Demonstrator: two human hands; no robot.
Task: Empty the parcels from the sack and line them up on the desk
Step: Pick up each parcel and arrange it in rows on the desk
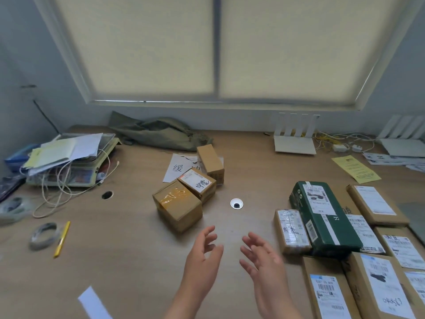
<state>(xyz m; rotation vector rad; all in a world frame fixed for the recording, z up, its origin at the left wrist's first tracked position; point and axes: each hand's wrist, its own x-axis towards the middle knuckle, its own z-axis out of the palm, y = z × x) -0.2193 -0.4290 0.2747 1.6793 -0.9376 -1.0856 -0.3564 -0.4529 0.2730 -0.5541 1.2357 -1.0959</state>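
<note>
A limp olive sack point(158, 132) lies flat at the back of the wooden desk point(128, 256). Three small cardboard parcels sit in a loose heap mid-desk: a taped one point(178, 207), a labelled one point(197, 184) and a plain one point(210, 161). Several labelled parcels lie side by side at the right, among them a dark green box point(322, 218) and a small brown box point(291, 229). My left hand point(203, 254) and my right hand point(262, 259) hover over the desk near the front, palms facing each other, fingers spread, holding nothing.
A scale piled with papers and white cables point(69, 157) fills the left. A tape roll point(43, 234) and a yellow pen point(62, 238) lie front left. White routers point(295, 139) and a yellow sheet point(355, 169) are at the back right. A cable grommet point(236, 203) sits mid-desk.
</note>
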